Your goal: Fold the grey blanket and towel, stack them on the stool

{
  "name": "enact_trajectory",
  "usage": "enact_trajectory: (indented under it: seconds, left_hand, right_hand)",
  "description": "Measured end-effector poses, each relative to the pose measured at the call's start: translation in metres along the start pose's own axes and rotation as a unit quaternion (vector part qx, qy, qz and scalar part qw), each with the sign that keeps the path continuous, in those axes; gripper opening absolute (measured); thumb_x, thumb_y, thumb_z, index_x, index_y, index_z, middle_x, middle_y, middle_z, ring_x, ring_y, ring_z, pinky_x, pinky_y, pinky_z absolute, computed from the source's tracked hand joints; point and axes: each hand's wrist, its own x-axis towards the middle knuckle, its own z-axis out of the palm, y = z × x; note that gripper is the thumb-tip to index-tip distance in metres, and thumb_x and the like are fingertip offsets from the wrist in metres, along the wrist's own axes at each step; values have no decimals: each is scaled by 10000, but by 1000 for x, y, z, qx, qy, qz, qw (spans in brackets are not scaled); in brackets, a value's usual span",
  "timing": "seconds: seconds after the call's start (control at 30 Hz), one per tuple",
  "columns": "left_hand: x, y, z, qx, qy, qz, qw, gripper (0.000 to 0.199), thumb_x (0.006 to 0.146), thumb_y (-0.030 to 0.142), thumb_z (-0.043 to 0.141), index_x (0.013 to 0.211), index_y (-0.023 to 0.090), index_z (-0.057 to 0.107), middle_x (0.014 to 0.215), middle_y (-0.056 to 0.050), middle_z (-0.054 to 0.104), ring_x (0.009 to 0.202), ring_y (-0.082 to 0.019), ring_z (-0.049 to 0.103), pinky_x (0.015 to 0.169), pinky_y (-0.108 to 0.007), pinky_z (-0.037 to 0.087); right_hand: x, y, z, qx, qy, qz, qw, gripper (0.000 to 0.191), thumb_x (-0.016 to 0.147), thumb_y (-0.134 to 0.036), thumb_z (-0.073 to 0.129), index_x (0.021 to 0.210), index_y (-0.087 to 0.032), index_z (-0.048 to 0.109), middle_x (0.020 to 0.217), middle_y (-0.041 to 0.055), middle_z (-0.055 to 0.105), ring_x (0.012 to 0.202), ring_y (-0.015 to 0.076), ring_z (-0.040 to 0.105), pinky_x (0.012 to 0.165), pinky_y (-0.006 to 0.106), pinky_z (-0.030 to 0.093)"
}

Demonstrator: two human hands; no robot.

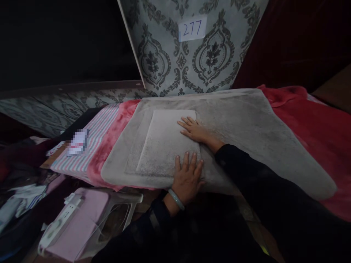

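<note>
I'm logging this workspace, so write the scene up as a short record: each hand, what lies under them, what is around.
Left hand: palm down, fingers spread, on the pale rectangle's near right corner; bangle at wrist
Right hand: flat, fingers spread, on its far right part
Under hands: pale rectangle on larger grey cloth
Beneath grey cloth: red cloth
Left side: striped cloth; power strip, lower
Wall: paper marked 277; dark screen

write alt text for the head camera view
A person's left hand, wearing a pale bangle, and right hand lie flat on a pale grey, rectangular piece of plush fabric, atop a larger grey plush blanket over red plush cloth. Behind are grey damask wallpaper, white paper marked 277 and a large black screen.
</note>
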Motion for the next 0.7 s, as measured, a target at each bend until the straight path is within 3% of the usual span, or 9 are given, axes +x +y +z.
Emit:
enact_trajectory:
  seconds: [0.2, 0.37, 0.43, 0.53, 0.7]
  left_hand:
    - [-1, 0, 0, -4, 11, -2, 1000, 731, 942, 534, 554, 1560, 188, 373, 1646, -170, 329, 1531, -413, 220, 1179, -712, 225]
    - [-11, -13, -12, -42, 21, 16, 999, 739, 957, 494, 547, 1595, 218, 296, 1642, -144, 351, 1532, -343, 263, 1209, -633, 247]
    - [-25, -27, -18, -45, 34, -11, 998, 693, 970, 442, 537, 1582, 201, 319, 1621, -144, 390, 1533, -306, 277, 1225, -610, 238]
    - [-54, -55, -24, -20, 58, -74, 995, 641, 961, 346, 549, 1554, 182, 372, 1597, -162, 425, 1523, -307, 305, 1219, -638, 228]
    - [-92, -105, -26, 25, 74, -121, 990, 590, 948, 226, 514, 1532, 193, 431, 1588, -162, 438, 1502, -323, 349, 1207, -656, 229]
  right_hand:
    - [4, 0, 4, -3, 18, 28, 999, 643, 1027, -585, 272, 1609, -314, 319, 1689, 25, 199, 1539, 386, 152, 1199, 634, 239]
    - [-7, -8, 17, 62, 73, 142, 985, 735, 983, -600, 362, 1597, -196, 350, 1667, 135, 242, 1517, 426, 210, 1179, 647, 285]
    - [-28, -17, 27, 116, 124, 164, 972, 773, 976, -606, 362, 1610, -168, 309, 1646, 165, 281, 1511, 400, 250, 1182, 635, 305]
    - [-79, -40, 42, 188, 174, 153, 954, 741, 989, -617, 320, 1629, -249, 263, 1628, 118, 334, 1507, 320, 297, 1205, 597, 311]
    - [-154, -82, 48, 273, 182, 139, 934, 690, 996, -627, 350, 1616, -334, 285, 1610, 57, 373, 1488, 291, 339, 1204, 604, 321]
